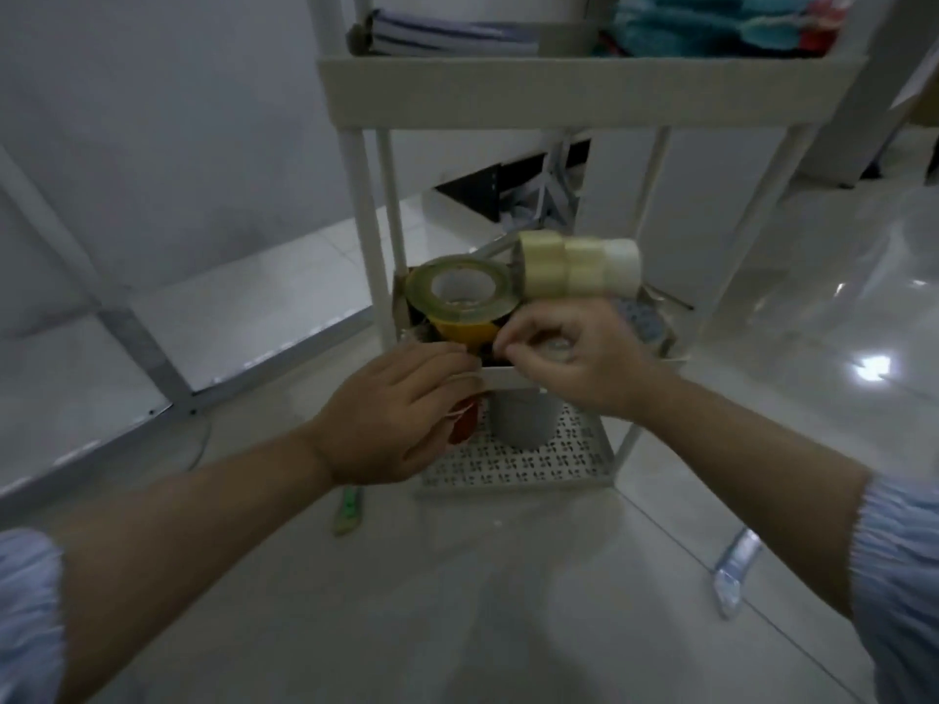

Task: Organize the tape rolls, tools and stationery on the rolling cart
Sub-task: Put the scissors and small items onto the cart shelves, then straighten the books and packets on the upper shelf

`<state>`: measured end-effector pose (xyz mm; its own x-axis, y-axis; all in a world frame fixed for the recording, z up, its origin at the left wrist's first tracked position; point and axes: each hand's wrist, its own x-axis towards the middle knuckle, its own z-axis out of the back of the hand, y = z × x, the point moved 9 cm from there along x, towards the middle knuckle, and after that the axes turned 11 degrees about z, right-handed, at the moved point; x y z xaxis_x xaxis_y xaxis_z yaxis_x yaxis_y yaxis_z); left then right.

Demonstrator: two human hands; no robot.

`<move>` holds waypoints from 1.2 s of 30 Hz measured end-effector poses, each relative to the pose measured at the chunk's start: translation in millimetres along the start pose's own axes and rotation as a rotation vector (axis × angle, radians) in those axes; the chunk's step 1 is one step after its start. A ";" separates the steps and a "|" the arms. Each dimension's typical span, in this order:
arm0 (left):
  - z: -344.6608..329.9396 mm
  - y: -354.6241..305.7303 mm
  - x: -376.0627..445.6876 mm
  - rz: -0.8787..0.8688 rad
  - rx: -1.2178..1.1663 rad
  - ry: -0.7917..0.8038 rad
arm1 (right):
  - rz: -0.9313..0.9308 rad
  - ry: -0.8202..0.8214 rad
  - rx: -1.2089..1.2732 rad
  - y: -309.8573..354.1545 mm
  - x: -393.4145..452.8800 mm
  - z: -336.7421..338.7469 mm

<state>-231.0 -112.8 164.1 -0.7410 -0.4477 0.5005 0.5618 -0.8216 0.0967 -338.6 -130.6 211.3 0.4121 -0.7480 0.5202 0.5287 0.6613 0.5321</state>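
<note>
A white rolling cart point(589, 88) stands in front of me. On its middle shelf a large clear tape roll point(460, 294) lies on a yellow roll point(465, 331). Beside them, a row of clear tape rolls point(576, 269) lies on its side. My right hand point(569, 355) hovers over the shelf's front rim, with its fingers curled round a small clear tape roll point(556, 347). My left hand point(391, 419) reaches in at the rim and pinches thin cream string point(460, 410). Behind that hand shows a red item point(465, 426).
A grey cup point(523, 419) stands on the perforated bottom shelf point(518, 462). The top shelf holds folded cloth and a teal fluffy item point(711, 22). A green tool point(348, 510) lies on the tiled floor left of the cart. A metal leg point(734, 566) stands at the right.
</note>
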 end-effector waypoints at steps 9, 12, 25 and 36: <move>-59.0 86.7 -122.4 0.413 -0.103 0.128 | -0.074 0.253 0.159 -27.9 -2.3 -183.0; -91.4 110.2 -156.4 0.572 -0.175 0.180 | -0.121 0.255 0.150 -46.3 -6.1 -233.2; -234.4 129.6 -248.9 0.948 -0.562 0.613 | -0.470 0.342 0.171 -122.9 -47.4 -360.7; -234.6 113.4 -243.3 1.241 -0.944 0.479 | -0.613 0.254 0.218 -130.1 -65.1 -371.3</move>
<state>-73.3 -179.8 -148.5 -0.1724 -0.8759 -0.4507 0.5884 0.2754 -0.7602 -158.7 -188.6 -139.8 0.2619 -0.9622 -0.0749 0.5717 0.0921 0.8153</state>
